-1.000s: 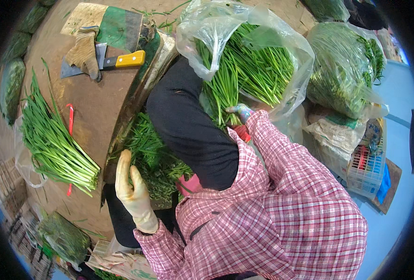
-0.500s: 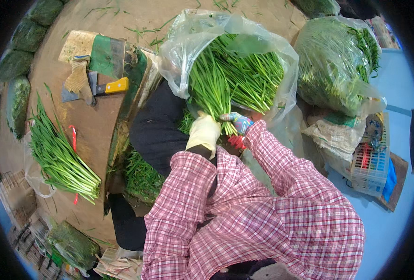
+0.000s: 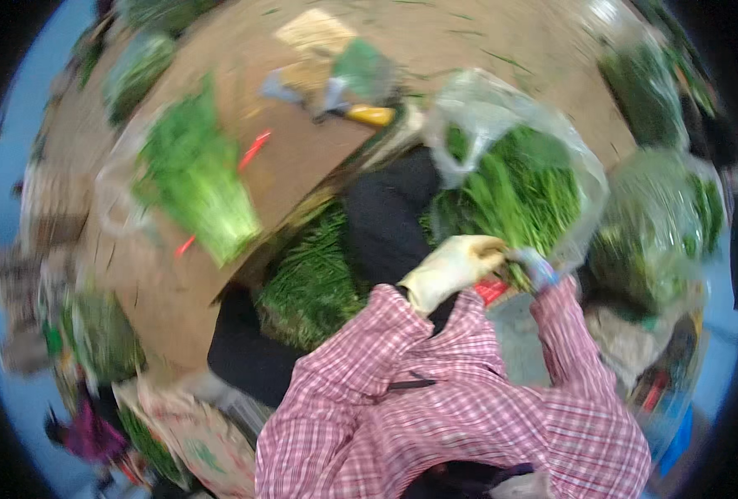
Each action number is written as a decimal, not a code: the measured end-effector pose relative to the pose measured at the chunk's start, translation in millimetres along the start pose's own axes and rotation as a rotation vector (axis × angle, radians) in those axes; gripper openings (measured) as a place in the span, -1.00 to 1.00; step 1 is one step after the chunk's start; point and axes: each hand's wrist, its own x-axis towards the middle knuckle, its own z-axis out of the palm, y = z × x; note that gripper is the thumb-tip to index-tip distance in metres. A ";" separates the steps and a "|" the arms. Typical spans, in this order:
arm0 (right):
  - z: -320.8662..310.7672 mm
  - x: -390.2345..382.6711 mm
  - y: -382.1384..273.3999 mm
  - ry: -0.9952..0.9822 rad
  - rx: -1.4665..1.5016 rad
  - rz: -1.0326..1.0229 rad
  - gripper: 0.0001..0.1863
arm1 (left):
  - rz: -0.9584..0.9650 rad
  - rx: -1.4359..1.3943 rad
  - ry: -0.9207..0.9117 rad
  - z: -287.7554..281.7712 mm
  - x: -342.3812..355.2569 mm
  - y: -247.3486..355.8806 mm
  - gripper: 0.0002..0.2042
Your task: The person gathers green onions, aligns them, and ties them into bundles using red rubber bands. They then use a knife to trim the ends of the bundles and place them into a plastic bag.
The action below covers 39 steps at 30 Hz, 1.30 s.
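In front of me stands a clear plastic bag (image 3: 589, 162) full of garlic chives (image 3: 548, 179). My left hand (image 3: 452, 264), in a cream rubber glove, has its fingers closed at the lower stems of a bunch of garlic chives (image 3: 502, 195). Around the stem ends of that same bunch, my right hand (image 3: 537, 271) is closed, in a patterned glove. The bunch's leaves point away from me into the bag. Motion smears the fingers, and a red thing (image 3: 491, 290) beneath them cannot be made out.
On the board (image 3: 290, 162) at left lie a loose pile of garlic chives (image 3: 198, 179), red ties (image 3: 255, 150) and a yellow-handled blade (image 3: 369, 115). Greens (image 3: 311, 283) lie beneath its edge. A filled bag (image 3: 656, 237) stands at right, above a plastic crate (image 3: 677, 407).
The view has swung left, so the board and bags appear shifted rightward. Both hands stay at the bunch's stems, and the left glove now shows more from its side.
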 end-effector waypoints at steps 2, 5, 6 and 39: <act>-15.6 -37.4 14.6 0.113 -0.574 -0.046 -0.79 | -0.007 -0.040 0.018 -2.3 -22.4 37.2 -0.63; 11.1 -95.9 -19.3 0.320 -0.577 -0.001 -0.84 | 0.116 -0.059 0.059 -17.1 -47.5 44.5 -0.65; 12.2 -119.5 -23.3 0.371 -0.394 -0.073 -0.85 | 0.157 -0.150 0.060 -14.5 -60.9 41.0 -0.65; 355.3 -50.5 -65.2 -0.978 -1.781 -1.947 -0.80 | 0.178 -1.088 0.073 -1.3 -349.5 58.7 -0.06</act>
